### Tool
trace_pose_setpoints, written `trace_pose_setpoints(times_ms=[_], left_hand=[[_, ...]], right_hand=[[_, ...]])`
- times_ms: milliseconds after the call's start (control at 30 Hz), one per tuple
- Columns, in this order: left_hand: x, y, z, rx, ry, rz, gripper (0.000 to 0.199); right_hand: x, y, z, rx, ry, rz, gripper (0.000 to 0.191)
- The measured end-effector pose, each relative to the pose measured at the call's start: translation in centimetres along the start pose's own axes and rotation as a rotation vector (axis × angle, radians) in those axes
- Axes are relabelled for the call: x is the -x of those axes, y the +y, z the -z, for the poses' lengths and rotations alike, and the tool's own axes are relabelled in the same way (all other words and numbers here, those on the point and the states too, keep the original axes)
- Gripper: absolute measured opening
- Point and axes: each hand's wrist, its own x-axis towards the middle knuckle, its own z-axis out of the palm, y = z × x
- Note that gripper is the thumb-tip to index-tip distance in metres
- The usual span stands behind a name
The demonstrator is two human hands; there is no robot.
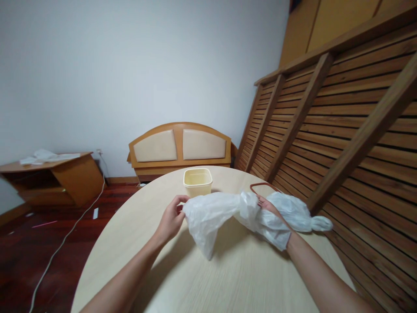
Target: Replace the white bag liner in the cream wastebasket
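A translucent white plastic bag (211, 208) is stretched between my two hands above the round table. My left hand (172, 218) pinches its left end with thumb and fingers. At the bag's right part, my right hand (269, 206) grips the bunched plastic, and a fold of it hangs over my wrist. Some of the right fingers are hidden by the bag. Behind the bag stands a cream square plastic bin (197, 179), upright with its top uncovered; the bag covers its lower right side.
On the pale round table (254, 278), a second knotted white bag (289, 211) lies at the right beside a brown loop-shaped frame (260, 184). Slatted wooden panels (325, 130) lean close to the right edge. A headboard (180, 145) stands behind; a cable (70, 234) crosses the floor.
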Motion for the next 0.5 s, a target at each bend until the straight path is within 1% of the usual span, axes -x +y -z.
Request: trace_pose_setpoints(times_ms=[67,133,200,267,367,433,467,500], left_hand=[[-0.7,0.4,1.4,-0.027,0.07,-0.089,0.008],[-1.2,0.5,2.5,-0.082,0.127,-0.141,0.009],[-1.6,0.3,3.3,-0.138,0.135,-0.116,0.013],[-1.8,-0.1,3.7,-0.175,0.12,-0.063,0.018],[-1.6,0.0,3.6,-0.202,0.151,-0.016,0.025],[-1.0,0.7,2.9,-0.239,0.17,-0.024,0.027],[-0.6,1.1,2.4,-0.271,0.152,-0.046,0.025],[-0.1,1.6,1.9,-0.338,0.094,-0.094,0.025]], right_hand=[[0.3,-0.3,0.1,0.023,-0.013,-0.011,0.032],[0.8,-0.6,0.0,0.055,-0.032,-0.014,0.027],[1.3,-0.9,0.0,0.084,-0.057,-0.006,0.021],[1.8,-1.3,-0.1,0.172,-0.118,0.034,0.018],[2.5,-2.2,-0.3,0.417,-0.219,0.101,0.026],[2.9,-3.1,-0.6,0.549,-0.214,0.14,0.026],[3.0,-3.5,-0.8,0.588,-0.194,0.165,0.023],[3.2,-4.0,-1.2,0.617,-0.177,0.194,0.021]])
